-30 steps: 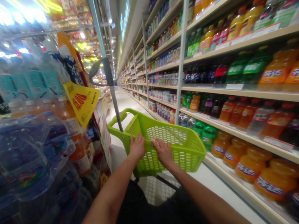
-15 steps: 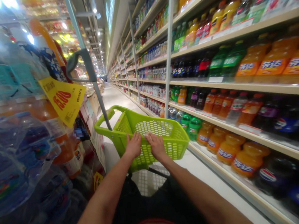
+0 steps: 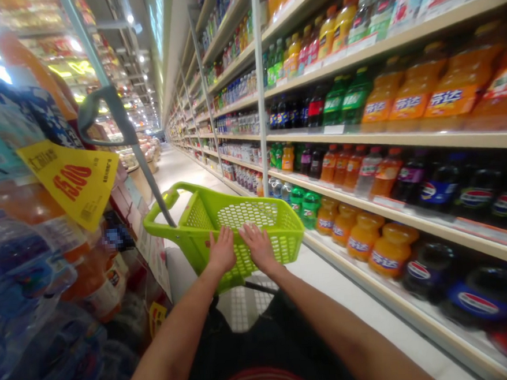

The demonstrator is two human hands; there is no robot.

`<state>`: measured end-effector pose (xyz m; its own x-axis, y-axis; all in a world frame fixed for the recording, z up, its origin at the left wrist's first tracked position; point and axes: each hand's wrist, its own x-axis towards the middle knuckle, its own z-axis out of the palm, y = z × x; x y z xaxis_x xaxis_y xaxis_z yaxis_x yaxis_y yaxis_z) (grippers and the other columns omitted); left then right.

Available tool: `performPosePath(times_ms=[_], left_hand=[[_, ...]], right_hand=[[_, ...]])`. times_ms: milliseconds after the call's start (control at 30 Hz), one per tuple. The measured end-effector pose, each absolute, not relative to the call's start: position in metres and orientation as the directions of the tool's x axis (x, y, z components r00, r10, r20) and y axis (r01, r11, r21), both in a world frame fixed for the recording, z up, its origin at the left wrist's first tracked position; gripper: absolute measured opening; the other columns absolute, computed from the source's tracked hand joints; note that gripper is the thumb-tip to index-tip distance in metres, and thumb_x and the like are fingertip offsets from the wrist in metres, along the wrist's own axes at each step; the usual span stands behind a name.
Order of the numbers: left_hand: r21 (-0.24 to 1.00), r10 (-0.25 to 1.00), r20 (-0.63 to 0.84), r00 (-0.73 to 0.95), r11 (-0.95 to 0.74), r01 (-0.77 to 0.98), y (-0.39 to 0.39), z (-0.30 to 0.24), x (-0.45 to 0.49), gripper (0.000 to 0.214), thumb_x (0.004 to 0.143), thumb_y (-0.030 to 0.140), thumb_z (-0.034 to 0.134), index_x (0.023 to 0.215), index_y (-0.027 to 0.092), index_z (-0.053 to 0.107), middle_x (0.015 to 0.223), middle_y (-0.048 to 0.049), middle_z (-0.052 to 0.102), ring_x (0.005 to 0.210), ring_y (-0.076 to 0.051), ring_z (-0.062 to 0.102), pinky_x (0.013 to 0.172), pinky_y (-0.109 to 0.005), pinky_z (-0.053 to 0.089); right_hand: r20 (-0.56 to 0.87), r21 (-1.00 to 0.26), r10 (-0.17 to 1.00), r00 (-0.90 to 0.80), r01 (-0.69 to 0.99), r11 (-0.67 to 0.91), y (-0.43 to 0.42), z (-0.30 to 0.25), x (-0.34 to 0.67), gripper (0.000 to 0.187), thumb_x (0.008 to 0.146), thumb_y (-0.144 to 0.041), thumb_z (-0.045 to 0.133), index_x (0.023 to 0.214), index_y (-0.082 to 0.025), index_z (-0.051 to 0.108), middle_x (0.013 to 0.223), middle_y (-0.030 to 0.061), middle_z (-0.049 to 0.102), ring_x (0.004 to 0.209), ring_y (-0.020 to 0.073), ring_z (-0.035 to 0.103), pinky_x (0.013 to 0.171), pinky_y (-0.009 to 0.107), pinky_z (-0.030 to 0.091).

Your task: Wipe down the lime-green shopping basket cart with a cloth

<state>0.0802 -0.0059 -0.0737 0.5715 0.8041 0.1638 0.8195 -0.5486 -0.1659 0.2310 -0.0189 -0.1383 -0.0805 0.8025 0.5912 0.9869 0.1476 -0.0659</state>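
A lime-green plastic shopping cart (image 3: 272, 209) with honeycomb-holed sides stands in front of me, its basket showing nothing inside. My left hand (image 3: 222, 251) lies over the near rim, fingers hooked across the edge and thumb apart. Close beside it, my right hand (image 3: 257, 246) holds the same rim, with its fingers bent over the top. Both palms press against the outer wall. A grey pole with a loop-shaped grip (image 3: 107, 116) slants up from the cart's left end.
Shelves of soft drink bottles (image 3: 404, 107) run along the right. Large orange drink bottles (image 3: 383, 250) fill the bottom shelf. Wrapped bottle packs (image 3: 20, 276) and a yellow price sign (image 3: 73, 182) crowd the left. A pale floor (image 3: 182, 166) stretches down the aisle.
The cart and both hands have shifted slightly left in view, as have the shelves and price sign. My hands keep their place on the rim.
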Motion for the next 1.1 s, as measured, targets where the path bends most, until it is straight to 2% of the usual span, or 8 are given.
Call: performPosePath(times_ms=[200,467,567,700,800,900,1000,1100], left_hand=[[-0.192,0.795,0.183,0.579,-0.548,0.814,-0.007,-0.076,0.077,0.07,0.073,0.012,0.04,0.14,0.016,0.024,0.149,-0.0065,0.019,0.138,-0.021,0.012,0.11,-0.054,0.005],[-0.176,0.807,0.212,0.55,-0.522,0.834,-0.01,-0.079,0.086,0.07,0.071,0.011,0.039,0.139,0.008,0.025,0.149,-0.0124,0.02,0.138,-0.025,0.012,0.108,-0.057,0.002],[-0.154,0.812,0.21,0.545,-0.523,0.839,-0.015,-0.08,0.097,0.07,0.071,0.012,0.039,0.14,0.008,0.023,0.149,-0.0119,0.018,0.138,-0.024,0.01,0.109,-0.055,0.004],[-0.135,0.812,0.149,0.564,-0.549,0.825,-0.02,-0.08,0.107,0.07,0.072,0.015,0.04,0.14,0.008,0.023,0.149,-0.0111,0.017,0.138,-0.023,0.011,0.109,-0.055,0.006],[-0.145,0.816,0.124,0.565,-0.549,0.823,-0.021,-0.078,0.106,0.07,0.072,0.017,0.041,0.139,0.008,0.023,0.149,-0.0107,0.017,0.138,-0.023,0.011,0.109,-0.056,0.005],[-0.153,0.814,0.11,0.571,-0.554,0.819,-0.021,-0.078,0.103,0.07,0.073,0.017,0.041,0.14,0.007,0.022,0.15,-0.011,0.016,0.138,-0.024,0.01,0.109,-0.056,0.006],[-0.154,0.817,0.109,0.566,-0.549,0.822,-0.022,-0.079,0.103,0.069,0.074,0.017,0.039,0.14,0.007,0.021,0.15,-0.011,0.015,0.138,-0.024,0.01,0.109,-0.056,0.006],[-0.138,0.825,0.138,0.548,-0.532,0.835,-0.023,-0.081,0.104,0.067,0.076,0.019,0.038,0.139,0.005,0.022,0.15,-0.0121,0.016,0.138,-0.023,0.01,0.11,-0.055,0.006]], right_hand=[[0.573,-0.053,0.818,-0.057,0.993,0.106,-0.03,-0.144,0.265,0.058,0.08,-0.002,0.035,0.131,-0.029,0.042,0.142,0.0032,0.036,0.13,0.028,0.03,0.099,0.056,0.027],[0.543,-0.169,0.787,0.293,0.956,-0.24,-0.05,-0.158,0.333,0.053,0.079,-0.004,0.034,0.128,-0.02,0.047,0.138,0.0114,0.042,0.126,0.0276,0.036,0.098,0.053,0.029],[0.582,-0.162,0.766,0.274,0.962,-0.221,-0.046,-0.16,0.322,0.053,0.078,-0.003,0.035,0.126,-0.017,0.049,0.137,0.0113,0.043,0.125,0.0271,0.037,0.098,0.049,0.03],[0.658,-0.092,0.747,0.096,0.995,-0.047,-0.037,-0.159,0.29,0.055,0.073,-0.002,0.038,0.124,-0.018,0.051,0.135,0.0084,0.046,0.123,0.0253,0.038,0.098,0.043,0.031],[0.678,-0.057,0.735,0.026,0.998,0.018,-0.035,-0.16,0.286,0.057,0.072,-0.002,0.038,0.126,-0.019,0.049,0.135,0.0077,0.046,0.124,0.0245,0.037,0.098,0.042,0.031],[0.668,-0.067,0.742,0.06,0.998,-0.021,-0.04,-0.166,0.311,0.056,0.074,-0.003,0.037,0.126,-0.019,0.049,0.134,0.0101,0.047,0.124,0.025,0.037,0.096,0.042,0.032],[0.664,-0.13,0.716,0.217,0.976,-0.175,-0.046,-0.176,0.346,0.051,0.075,-0.006,0.037,0.123,-0.014,0.051,0.131,0.0152,0.048,0.119,0.0266,0.041,0.092,0.041,0.036],[0.68,-0.171,0.676,0.283,0.958,-0.229,-0.045,-0.185,0.362,0.047,0.076,-0.008,0.037,0.119,-0.013,0.054,0.127,0.0151,0.051,0.114,0.0265,0.046,0.089,0.041,0.037]])
